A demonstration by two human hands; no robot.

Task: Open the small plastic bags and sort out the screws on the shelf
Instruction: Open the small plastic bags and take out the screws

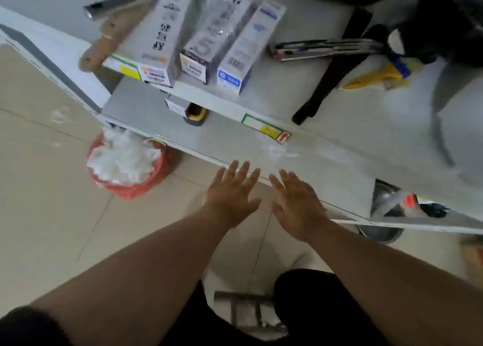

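Head view: looking down on a grey metal shelf [156, 110] seen from above; every place below is given relative to its front lip.
Left hand [230, 191]: fingers straight and spread, palm down, holding nothing; fingertips reach the lip, the palm is still over the floor.
Right hand [298, 201]: likewise flat and spread, empty, fingertips at the lip, just beside the left hand.
Small plastic bags [279, 153]: a faint clear, blurred patch lies on the shelf just behind the lip, ahead of the right fingertips. Probably the bags, but too smeared to be sure; no screws can be made out.
Handling, as a judgement: such bags would be light, limp and slippery, the screws inside hard, loose and quick to roll. Pinch a top corner or the seal with one hand, steady the body with the other, and open low over the shelf so that nothing spills past the lip.
Red bin [125, 162]: on the floor below the lip to the left, full of crumpled clear plastic.
Boxes [198, 44]: three long cartons lie on the level behind and above the lip.
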